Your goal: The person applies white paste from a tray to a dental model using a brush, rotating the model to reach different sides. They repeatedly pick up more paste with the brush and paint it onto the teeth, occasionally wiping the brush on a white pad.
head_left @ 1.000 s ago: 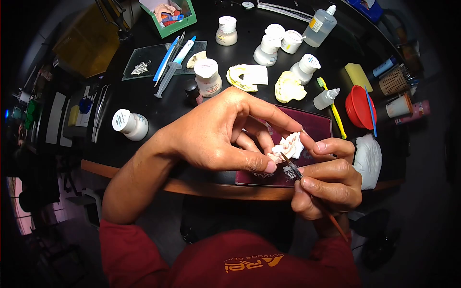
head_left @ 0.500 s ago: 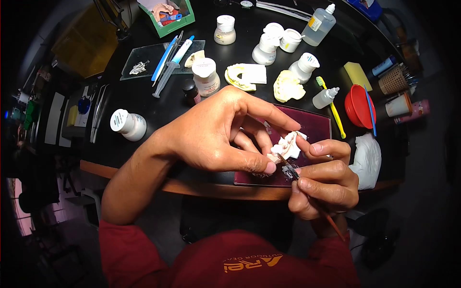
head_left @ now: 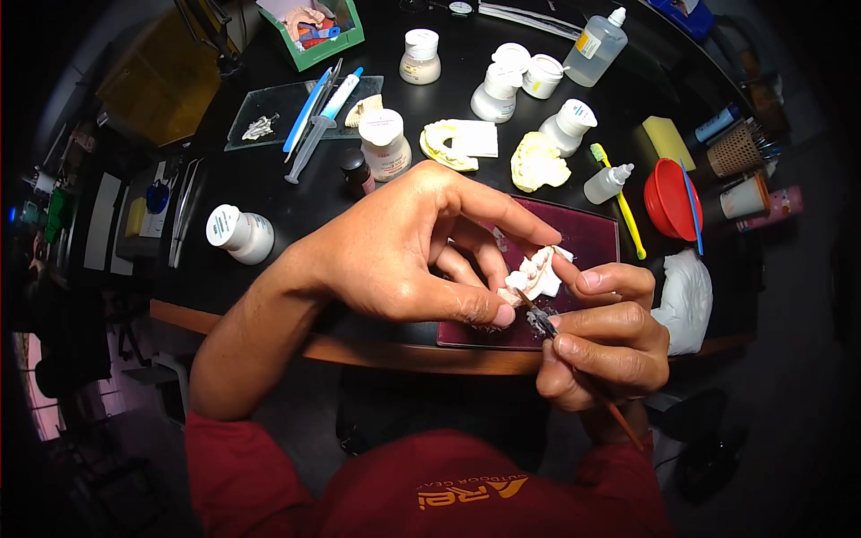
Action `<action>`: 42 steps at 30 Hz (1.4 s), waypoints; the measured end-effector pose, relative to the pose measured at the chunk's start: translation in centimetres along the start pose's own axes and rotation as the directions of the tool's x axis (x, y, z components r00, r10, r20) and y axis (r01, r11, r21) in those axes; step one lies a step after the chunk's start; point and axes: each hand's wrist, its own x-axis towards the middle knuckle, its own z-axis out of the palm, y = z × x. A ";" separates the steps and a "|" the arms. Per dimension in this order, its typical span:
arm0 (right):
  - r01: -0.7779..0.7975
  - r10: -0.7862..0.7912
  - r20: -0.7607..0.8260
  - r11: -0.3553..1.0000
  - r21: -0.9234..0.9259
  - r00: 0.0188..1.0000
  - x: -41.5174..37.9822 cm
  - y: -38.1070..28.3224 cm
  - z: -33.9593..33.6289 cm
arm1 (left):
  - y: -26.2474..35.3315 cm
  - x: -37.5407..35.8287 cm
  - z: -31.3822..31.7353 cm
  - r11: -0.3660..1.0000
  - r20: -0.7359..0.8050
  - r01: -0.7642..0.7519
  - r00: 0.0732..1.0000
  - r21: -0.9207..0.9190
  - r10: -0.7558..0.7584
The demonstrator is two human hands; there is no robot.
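My left hand grips a small whitish dental cast between thumb and forefinger, with tooth shapes along it. In my right hand is a thin paintbrush with a reddish-brown handle, held like a pen. Its dark tip touches or nearly touches the cast's near side. A right fingertip also rests against the cast's right end. Below both hands lies a dark red glass slab with some whitish paste smeared on it, partly hidden by my fingers.
Several white-capped powder jars stand around. Two yellowish dental casts sit behind the slab. To the right are a yellow toothbrush, a dropper bottle, a red bowl and folded tissue. A glass plate holds tools at left.
The brush tip and right fingers have shifted very slightly against the cast. My left hand and the cast stay almost in place.
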 end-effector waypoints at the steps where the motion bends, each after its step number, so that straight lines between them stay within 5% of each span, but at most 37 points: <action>1: 0.000 0.000 0.001 1.000 -0.005 1.000 0.0 0.0 0.0 | -0.1 0.0 0.0 1.000 0.002 -0.003 1.000 -0.001 0.003; 38: 0.015 -0.017 -0.066 1.000 -0.025 0.998 -0.1 -0.3 -0.1 | 0.1 -0.1 0.0 0.999 0.014 -0.034 0.999 0.002 0.033; 42: 0.014 -0.028 -0.077 0.985 -0.174 0.997 1.1 -0.1 -1.1 | -0.2 0.0 -0.2 0.996 0.022 -0.024 0.999 -0.089 0.026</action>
